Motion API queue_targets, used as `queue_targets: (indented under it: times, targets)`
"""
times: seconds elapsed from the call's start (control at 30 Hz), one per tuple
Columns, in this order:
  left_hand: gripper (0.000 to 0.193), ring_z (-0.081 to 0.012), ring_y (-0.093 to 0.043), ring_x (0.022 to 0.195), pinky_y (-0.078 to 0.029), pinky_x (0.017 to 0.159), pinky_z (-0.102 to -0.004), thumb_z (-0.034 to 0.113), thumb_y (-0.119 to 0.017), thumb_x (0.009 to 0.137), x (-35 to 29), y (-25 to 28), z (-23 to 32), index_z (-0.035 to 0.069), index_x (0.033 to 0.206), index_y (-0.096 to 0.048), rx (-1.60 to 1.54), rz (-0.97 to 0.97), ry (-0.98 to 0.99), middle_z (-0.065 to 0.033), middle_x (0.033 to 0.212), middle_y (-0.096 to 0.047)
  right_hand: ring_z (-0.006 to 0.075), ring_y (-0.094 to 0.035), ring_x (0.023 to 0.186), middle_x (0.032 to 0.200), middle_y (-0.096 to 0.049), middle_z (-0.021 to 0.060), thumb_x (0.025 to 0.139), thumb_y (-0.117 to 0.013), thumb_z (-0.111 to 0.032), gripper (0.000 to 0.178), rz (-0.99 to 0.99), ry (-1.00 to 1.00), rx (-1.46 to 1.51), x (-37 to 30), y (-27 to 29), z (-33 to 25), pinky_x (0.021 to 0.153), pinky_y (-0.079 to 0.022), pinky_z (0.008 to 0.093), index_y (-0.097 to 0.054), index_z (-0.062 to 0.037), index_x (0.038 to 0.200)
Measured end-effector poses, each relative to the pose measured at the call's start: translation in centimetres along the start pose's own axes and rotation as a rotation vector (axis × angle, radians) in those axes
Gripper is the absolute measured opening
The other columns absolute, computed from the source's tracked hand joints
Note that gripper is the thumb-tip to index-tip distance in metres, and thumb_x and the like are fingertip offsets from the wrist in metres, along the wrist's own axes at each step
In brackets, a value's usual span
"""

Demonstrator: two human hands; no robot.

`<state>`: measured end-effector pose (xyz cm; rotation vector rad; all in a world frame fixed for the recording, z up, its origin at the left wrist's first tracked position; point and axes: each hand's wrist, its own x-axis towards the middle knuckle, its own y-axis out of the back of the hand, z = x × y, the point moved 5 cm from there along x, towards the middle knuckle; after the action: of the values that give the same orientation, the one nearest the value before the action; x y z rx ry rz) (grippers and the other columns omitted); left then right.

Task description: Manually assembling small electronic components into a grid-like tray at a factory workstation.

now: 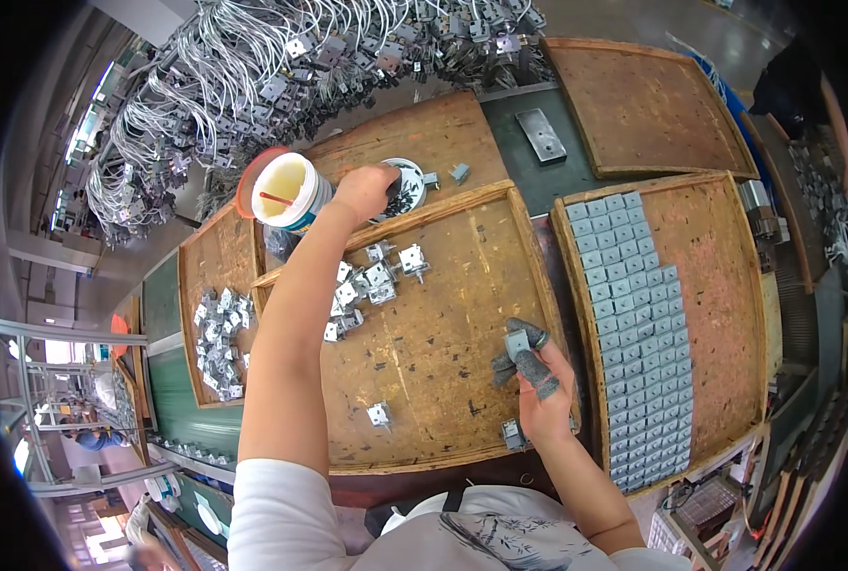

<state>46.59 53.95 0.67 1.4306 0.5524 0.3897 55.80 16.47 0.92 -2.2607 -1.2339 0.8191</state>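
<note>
My left hand [367, 188] reaches across to a white bowl [416, 169] of small black pieces [403, 202]. Its fingertips are at the bowl's near side, mostly hidden by the hand itself. On the right, my right hand [541, 381] wears dark grey finger covers and pinches a small grey box-shaped part [516, 344] above the wooden tray [443, 362]. Loose silvery metal parts [376, 281] lie heaped in that tray's far left, with a single one [378, 415] nearer me. Beside my right wrist sits another grey part [512, 434].
A white bucket [287, 188] with a red stick stands left of the bowl. To the right, a wooden tray [724, 314] holds rows of grey parts [638, 362]. Silvery parts [219, 343] fill a left tray. White cables [224, 57] pile up behind; a metal block [540, 135] lies at the back.
</note>
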Motion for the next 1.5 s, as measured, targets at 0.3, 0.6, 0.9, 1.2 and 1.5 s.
queue_targets:
  times: [0.3,0.6,0.9,1.2,1.5]
  targets:
    - [0.026,-0.039,-0.063,0.1,-0.05,0.086,-0.0483,0.0,-0.057,0.072,0.7,-0.3,0.1,0.004,0.098,-0.061,0.052,-0.082,-0.005,-0.0201,0.103,-0.067,0.0183,-0.063,0.09,0.106,-0.065,0.0075,0.093,-0.057,-0.012,0.043,-0.012,0.011,-0.014,0.2,-0.1,0.3,0.076,-0.05,0.0314,-0.053,0.0044,0.133]
    - [0.026,-0.0462,-0.06,0.095,-0.049,0.084,-0.0475,0.005,-0.059,0.075,-0.2,0.7,-2.2,-0.002,0.101,-0.058,-0.264,0.151,0.178,-0.028,0.095,-0.065,0.0185,-0.064,0.087,0.101,-0.067,0.011,0.096,-0.054,-0.011,0.039,0.022,0.04,-0.025,-0.6,-0.5,-0.2,0.072,-0.051,0.0319,-0.054,0.0034,0.132]
    - [0.02,-0.0209,-0.068,0.087,-0.058,0.07,-0.0312,-0.008,-0.048,0.084,-1.2,-0.9,-3.7,-0.002,0.101,-0.057,-0.924,0.16,0.376,-0.0105,0.096,-0.066,0.0189,-0.064,0.09,0.109,-0.065,0.0093,0.095,-0.054,-0.008,0.04,-0.005,0.063,0.008,-1.6,-0.5,0.0,0.073,-0.052,0.0321,-0.053,0.0046,0.133]
    - [0.011,-0.0209,-0.069,0.081,-0.058,0.066,-0.0311,-0.003,-0.055,0.093,-4.0,0.6,-0.4,0.001,0.103,-0.057,-1.503,0.354,0.524,-0.0119,0.095,-0.068,0.0194,-0.064,0.09,0.107,-0.065,0.0102,0.095,-0.054,-0.008,0.041,-0.041,0.07,0.006,-3.0,-0.5,-0.7,0.073,-0.053,0.0326,-0.053,0.0053,0.133]
    - [0.014,-0.0184,-0.069,0.08,-0.057,0.066,-0.0294,-0.006,-0.062,0.09,-12.4,3.1,11.4,0.002,0.101,-0.059,-1.678,0.365,0.419,-0.0088,0.091,-0.07,0.0175,-0.063,0.091,0.106,-0.065,0.0079,0.095,-0.056,-0.015,0.042,-0.045,0.096,-0.077,-5.1,-0.5,-2.5,0.08,-0.051,0.0322,-0.054,0.0052,0.132]
